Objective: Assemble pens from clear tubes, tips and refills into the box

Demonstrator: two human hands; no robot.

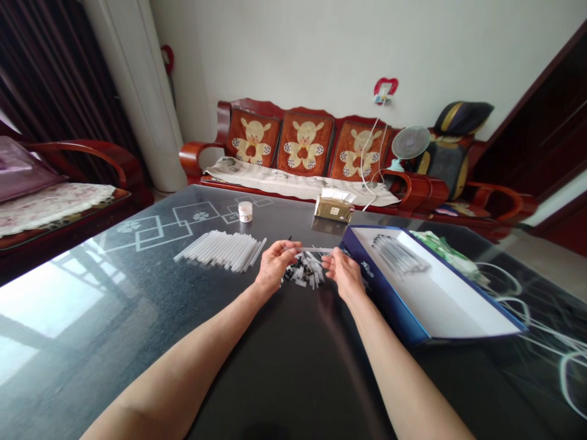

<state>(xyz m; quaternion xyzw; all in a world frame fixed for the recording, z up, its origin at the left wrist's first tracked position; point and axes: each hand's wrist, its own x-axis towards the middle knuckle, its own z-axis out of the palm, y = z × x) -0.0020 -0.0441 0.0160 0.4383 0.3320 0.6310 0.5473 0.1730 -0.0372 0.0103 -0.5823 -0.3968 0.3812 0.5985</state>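
My left hand (274,264) and my right hand (345,272) hold one thin clear tube (313,249) level between them, each pinching an end above a small heap of black and white caps (306,271). A row of several white tubes (222,249) lies on the dark glass table (137,318) to the left of my left hand. A blue-rimmed box lid (394,305) with a white inside sits just right of my right hand, and a bundle of finished clear pens (398,253) lies in its far end.
A small white jar (245,211) and a tan carton (334,209) stand further back on the table. Green-printed packets (447,250) lie behind the box. A wooden sofa (302,146) with cushions, a small fan (409,143) and an armchair (55,183) surround the table.
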